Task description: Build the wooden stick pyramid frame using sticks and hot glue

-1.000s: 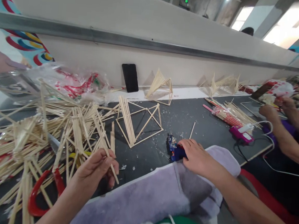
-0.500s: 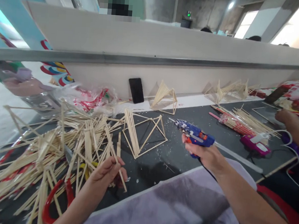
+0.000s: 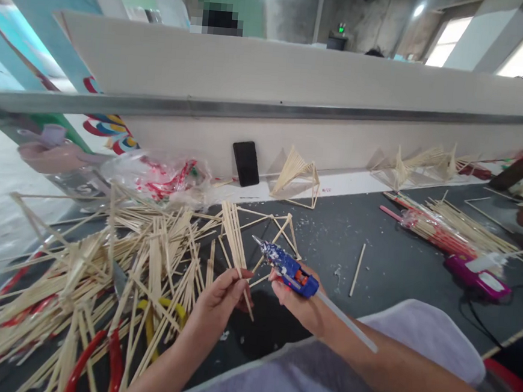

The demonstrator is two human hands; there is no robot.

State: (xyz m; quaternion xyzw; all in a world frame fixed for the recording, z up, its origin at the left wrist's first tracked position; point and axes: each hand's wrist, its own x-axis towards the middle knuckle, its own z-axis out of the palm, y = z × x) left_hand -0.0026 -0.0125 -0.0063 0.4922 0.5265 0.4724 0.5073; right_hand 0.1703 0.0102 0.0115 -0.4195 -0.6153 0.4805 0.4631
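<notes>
Between thumb and fingers, my left hand pinches a thin wooden stick, whose lower end slants out toward me. My right hand is wrapped round a blue glue gun, with a clear glue stick poking out of its back. The gun's nozzle points left, above and a little right of my left hand. Just behind both hands stands a stick frame with a fan of sticks along one side; the gun and my left hand hide part of it.
At left lies a heap of loose sticks with red-handled pliers and a yellow-handled tool. A phone and a finished-looking stick model lean at the partition. A single stick, stick bundles and a purple power strip lie rightward.
The glue gun has come left and nearer my left hand. My left hand has moved right, up to the frame, with its stick. A lone stick now shows on the table at right.
</notes>
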